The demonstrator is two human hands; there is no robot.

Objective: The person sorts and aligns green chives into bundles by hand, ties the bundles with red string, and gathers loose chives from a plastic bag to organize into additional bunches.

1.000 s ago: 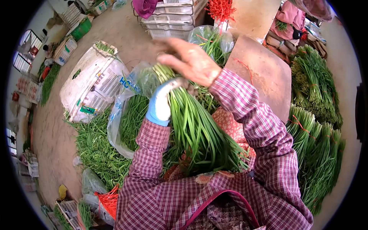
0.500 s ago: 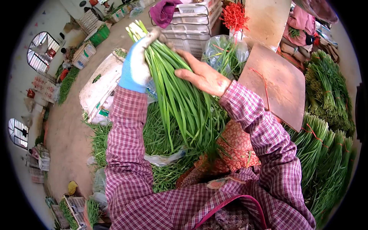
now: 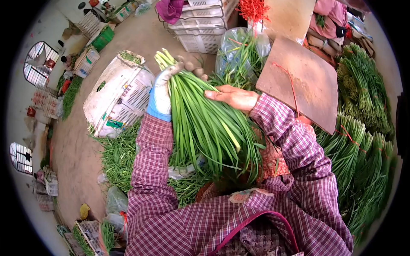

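My left hand (image 3: 164,85), in a white and blue glove, is closed round a bunch of garlic chives (image 3: 209,119) near its pale cut ends. Its darkened glove fingertips show on the far side of the stalks. The green leaves fan down towards my lap. My bare right hand (image 3: 237,99) grips the right edge of the bunch, thumb on top, with part of its fingers hidden by the leaves. Below the bunch, loose green leaves (image 3: 117,160) are heaped on the floor.
A flat board (image 3: 303,83) with a red tie on it lies to my right. Tied chive bundles (image 3: 350,149) stand beyond it. Red ties (image 3: 253,10) hang near stacked white crates (image 3: 198,36). A white sack (image 3: 106,85) covers a crate at left. Another person (image 3: 331,17) is at upper right.
Both hands and the bunch have come lower and nearer my body. The leaves have spread out more to the right. My right hand's thumb now rests on the leaves at the side.
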